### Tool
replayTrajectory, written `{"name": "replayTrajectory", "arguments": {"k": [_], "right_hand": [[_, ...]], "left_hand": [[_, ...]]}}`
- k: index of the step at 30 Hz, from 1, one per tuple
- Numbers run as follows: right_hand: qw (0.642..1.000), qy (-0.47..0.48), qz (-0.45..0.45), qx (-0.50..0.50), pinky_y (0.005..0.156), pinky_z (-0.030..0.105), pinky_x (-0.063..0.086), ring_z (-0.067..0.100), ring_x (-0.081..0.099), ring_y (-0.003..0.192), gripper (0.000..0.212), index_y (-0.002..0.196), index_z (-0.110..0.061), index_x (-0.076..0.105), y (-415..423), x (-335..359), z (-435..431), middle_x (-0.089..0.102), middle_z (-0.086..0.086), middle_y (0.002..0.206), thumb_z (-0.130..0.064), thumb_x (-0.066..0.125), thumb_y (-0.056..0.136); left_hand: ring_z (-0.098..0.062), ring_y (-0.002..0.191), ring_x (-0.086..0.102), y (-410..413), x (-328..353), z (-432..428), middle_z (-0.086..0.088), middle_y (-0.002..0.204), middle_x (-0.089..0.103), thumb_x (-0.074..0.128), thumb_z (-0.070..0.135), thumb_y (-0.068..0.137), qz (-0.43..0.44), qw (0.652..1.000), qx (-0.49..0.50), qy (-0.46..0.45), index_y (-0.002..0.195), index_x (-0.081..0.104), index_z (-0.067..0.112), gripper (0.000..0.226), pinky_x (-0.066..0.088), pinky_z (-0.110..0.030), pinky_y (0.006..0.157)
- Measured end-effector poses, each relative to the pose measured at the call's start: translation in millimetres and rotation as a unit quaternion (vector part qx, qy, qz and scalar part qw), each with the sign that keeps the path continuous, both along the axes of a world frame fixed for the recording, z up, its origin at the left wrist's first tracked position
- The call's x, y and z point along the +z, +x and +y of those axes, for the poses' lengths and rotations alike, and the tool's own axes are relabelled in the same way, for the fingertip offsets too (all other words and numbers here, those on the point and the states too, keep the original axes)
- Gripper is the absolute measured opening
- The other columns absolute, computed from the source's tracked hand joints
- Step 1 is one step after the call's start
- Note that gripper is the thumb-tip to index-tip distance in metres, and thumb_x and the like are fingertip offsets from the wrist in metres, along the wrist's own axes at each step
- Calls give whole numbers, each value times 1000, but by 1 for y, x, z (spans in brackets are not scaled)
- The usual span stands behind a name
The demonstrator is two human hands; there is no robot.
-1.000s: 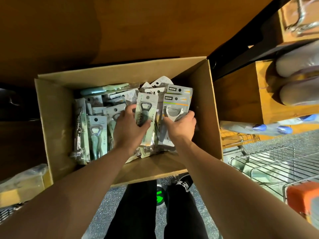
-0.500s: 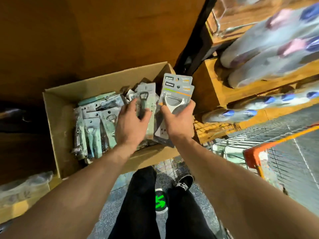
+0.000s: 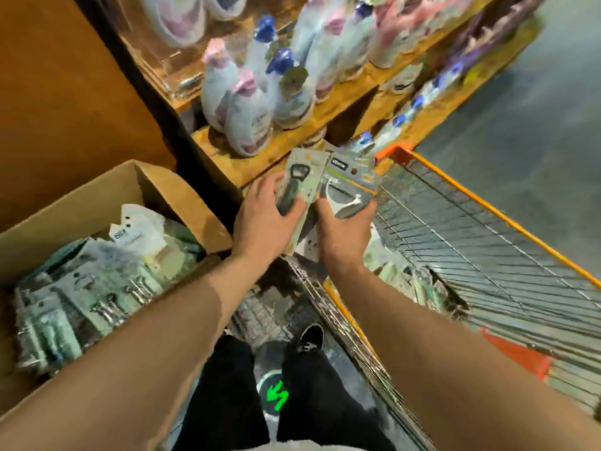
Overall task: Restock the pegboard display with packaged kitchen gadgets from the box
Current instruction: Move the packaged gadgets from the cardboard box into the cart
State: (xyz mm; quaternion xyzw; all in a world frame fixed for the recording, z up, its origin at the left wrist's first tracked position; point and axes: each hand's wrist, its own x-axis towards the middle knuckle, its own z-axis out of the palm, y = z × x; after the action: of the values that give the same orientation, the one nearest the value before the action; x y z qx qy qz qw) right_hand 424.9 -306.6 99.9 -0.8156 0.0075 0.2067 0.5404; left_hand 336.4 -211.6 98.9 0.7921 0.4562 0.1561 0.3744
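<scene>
Both hands are up and loaded, well clear of the box. The left hand (image 3: 266, 216) has its fingers curled round a carded bottle opener pack (image 3: 300, 180), thumb lying across the front over the opener's dark handle. Right beside it, the right hand (image 3: 344, 232) grips a grey peeler pack (image 3: 349, 187) from below, with the white Y-shaped peeler showing through the front. There looks to be more than one card stacked in that grip, though blur hides the count. The two packs sit edge to edge, touching or just overlapping, both tilted with their hang-tab ends pointing away from the person.

The cardboard box (image 3: 97, 196) is down at the lower left, open, one flap standing at its near right corner. It is piled with more carded gadgets (image 3: 97, 281), pale cards and metal tools in a heap, too smeared to name one by one.

Behind the hands runs a wooden shelf (image 3: 341, 102) lined with spray bottles (image 3: 247, 118) with pink and blue tops. To the right stands a wire cart (image 3: 455, 196) with an orange rim, just beside the right forearm. Below are black trousers (image 3: 227, 385), a dark shoe (image 3: 310, 336) and a green arrow mark (image 3: 276, 393) between the feet.
</scene>
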Motion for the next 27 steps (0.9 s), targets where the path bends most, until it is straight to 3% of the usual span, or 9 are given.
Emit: {"name": "replayTrajectory", "arguments": {"k": [2, 5, 8, 12, 16, 18, 20, 24, 27], "right_hand": [[999, -8, 24, -44, 82, 18, 43, 11, 64, 95, 74, 139, -23, 45, 24, -12, -34, 66, -7, 110, -41, 84, 79], [993, -56, 75, -69, 100, 37, 49, 25, 63, 114, 89, 151, -20, 33, 51, -52, -88, 65, 6, 127, -45, 82, 81], [981, -79, 161, -77, 105, 44, 49, 29, 61, 115, 89, 146, -18, 32, 57, -100, -132, 62, 7, 126, -44, 84, 79], [964, -88, 234, -94, 110, 51, 47, 36, 57, 129, 108, 151, -16, 31, 48, -146, -162, 56, 12, 143, -55, 86, 67], [946, -132, 279, -94, 104, 49, 51, 35, 61, 119, 91, 145, -12, 34, 47, -155, -169, 61, 14, 133, -55, 81, 80], [938, -260, 224, -53, 109, 48, 47, 39, 53, 129, 83, 150, -9, 32, 50, -150, -170, 50, 18, 143, -54, 68, 91], [946, -305, 113, 10, 110, 52, 45, 35, 49, 133, 68, 151, -13, 36, 49, -137, -163, 46, 13, 148, -51, 57, 98], [967, -228, -10, 115, 84, 44, 59, 23, 70, 93, 36, 124, -25, 55, 49, -99, -116, 72, 0, 107, -50, 48, 99], [964, -175, -100, 175, 77, 39, 55, 25, 68, 90, 21, 115, -24, 60, 40, -61, -64, 72, -2, 101, -38, 52, 101]], "left_hand": [[-24, 118, 61, 30, -9, -26, -2, 127, 64, 61, 56, 89, 15, 998, -55, -4, 138, 57, 26, 58, 52, -42, 100], [-30, 119, 63, 68, -41, -67, -8, 127, 68, 67, 53, 89, 63, 987, -140, -38, 146, 49, 21, 68, 53, -47, 100], [-33, 123, 62, 85, -80, -91, -12, 135, 64, 71, 52, 92, 157, 966, -197, -54, 156, 38, 21, 78, 55, -51, 99], [-37, 124, 61, 108, -109, -105, -15, 134, 62, 75, 46, 94, 274, 925, -259, -40, 150, 45, 13, 71, 54, -45, 99], [-37, 121, 63, 117, -122, -110, -17, 135, 64, 73, 45, 96, 335, 897, -283, -54, 149, 45, 12, 68, 54, -42, 95], [-36, 119, 65, 116, -119, -109, -17, 134, 65, 71, 42, 99, 321, 901, -283, -68, 148, 48, 11, 63, 55, -40, 93], [-33, 113, 67, 114, -108, -103, -16, 127, 69, 67, 40, 102, 286, 915, -274, -72, 145, 52, 11, 54, 54, -38, 89], [-28, 94, 73, 111, -70, -74, -3, 100, 77, 60, 41, 99, 152, 965, -205, -64, 117, 67, 16, 32, 57, -40, 84], [-25, 86, 74, 92, -37, -37, 6, 86, 75, 57, 44, 96, 69, 989, -122, -49, 101, 66, 23, 24, 58, -42, 80]]}}
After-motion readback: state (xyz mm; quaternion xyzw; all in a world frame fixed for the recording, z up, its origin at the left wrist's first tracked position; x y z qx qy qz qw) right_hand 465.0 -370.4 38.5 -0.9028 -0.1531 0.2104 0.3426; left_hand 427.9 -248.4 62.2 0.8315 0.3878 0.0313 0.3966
